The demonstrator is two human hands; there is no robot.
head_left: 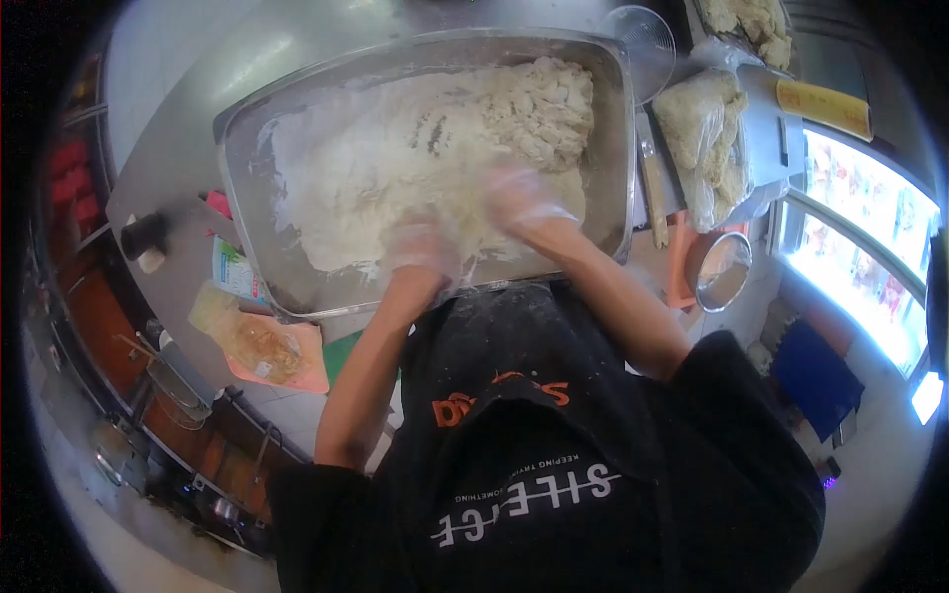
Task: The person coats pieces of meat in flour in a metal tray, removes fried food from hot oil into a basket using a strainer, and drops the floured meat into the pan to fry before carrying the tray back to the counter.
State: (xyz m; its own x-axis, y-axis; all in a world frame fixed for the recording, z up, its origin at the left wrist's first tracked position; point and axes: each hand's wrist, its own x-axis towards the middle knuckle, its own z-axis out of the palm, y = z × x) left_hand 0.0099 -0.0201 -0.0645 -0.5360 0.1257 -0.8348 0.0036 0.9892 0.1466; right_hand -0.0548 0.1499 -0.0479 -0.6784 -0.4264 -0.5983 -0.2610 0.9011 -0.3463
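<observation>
A large metal tray (237, 188) holds a thick bed of white flour (336, 148). Lumpy flour-coated pieces (544, 109) are heaped toward its far right; their kind is hidden by the coating. Both hands wear clear plastic gloves and are over the flour near the tray's front side. My left hand (423, 245) is low at the front, smeared by motion. Farther in and to the right is my right hand (522, 198), also blurred, just below the heap. Neither hand's fingers show clearly, and I cannot make out anything held.
Right of the tray are a round strainer (638, 54), a wooden-handled tool (652, 188), and a plastic bag of pale, lumpy food (697, 128). A metal bowl (722, 277) stands lower right. On the left, an orange tray (306, 361) holds a bagged item. A lit display fridge (860, 237) stands far right.
</observation>
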